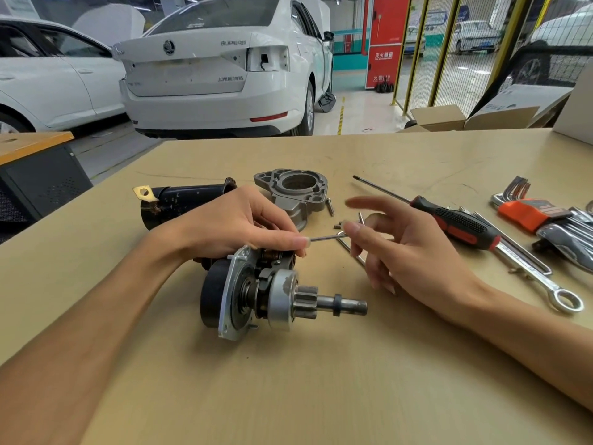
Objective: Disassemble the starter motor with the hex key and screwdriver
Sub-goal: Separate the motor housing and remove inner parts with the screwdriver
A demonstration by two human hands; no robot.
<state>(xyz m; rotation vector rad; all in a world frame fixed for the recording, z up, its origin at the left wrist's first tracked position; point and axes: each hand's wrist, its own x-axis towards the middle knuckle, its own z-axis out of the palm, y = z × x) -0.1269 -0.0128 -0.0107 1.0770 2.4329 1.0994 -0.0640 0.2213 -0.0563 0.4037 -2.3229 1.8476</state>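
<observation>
The starter motor's drive end, with its silver plate and pinion shaft, lies on the tan table. My left hand rests on top of it and pinches a thin steel rod at the fingertips. Whether this rod is a hex key or a long bolt is unclear. My right hand hovers just right of the rod with fingers spread and blurred, one fingertip at the rod's far end. The black motor casing and the grey nose housing lie behind. A red-and-black screwdriver lies to the right.
A hex key set in an orange holder and a ring spanner lie at the right edge. Loose bolts sit near the nose housing, and another long bolt lies under my right hand. Cardboard boxes stand at the far edge.
</observation>
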